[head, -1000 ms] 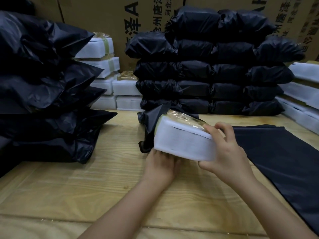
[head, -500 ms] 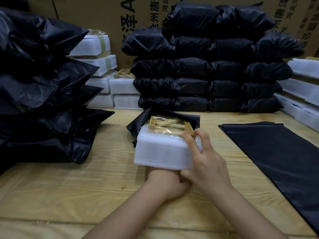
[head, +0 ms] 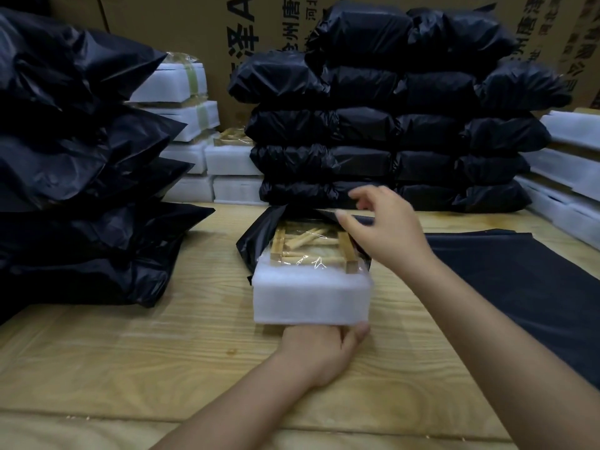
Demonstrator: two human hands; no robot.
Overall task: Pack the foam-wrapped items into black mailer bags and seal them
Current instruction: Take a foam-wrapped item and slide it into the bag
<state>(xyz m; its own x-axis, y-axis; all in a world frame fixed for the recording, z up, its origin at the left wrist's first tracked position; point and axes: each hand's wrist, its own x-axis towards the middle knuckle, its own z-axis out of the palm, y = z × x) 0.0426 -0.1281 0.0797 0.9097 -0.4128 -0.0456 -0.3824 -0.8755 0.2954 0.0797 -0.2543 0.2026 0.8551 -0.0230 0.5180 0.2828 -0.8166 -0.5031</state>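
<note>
Leaving the item (head: pixel 311 297), the right hand (head: pixel 386 232) has moved to the bag (head: pixel 256 241) mouth at frame centre, its grip pinching the upper lip. The left hand (head: pixel 321 349) clamps the item's near end, its far end already in the bag on the desk (head: pixel 162 352). Pushing it in looks next.

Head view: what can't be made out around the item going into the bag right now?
All head view.
Left hand: fingers under the foam-wrapped item, hidden by it; grip unclear.
The item's far end: covered by the mailer bag and the right hand pinching its lip.
Flat bags: cut off by the right edge.
Carton print: cut by the top edge, blocked by packed bags.
</note>
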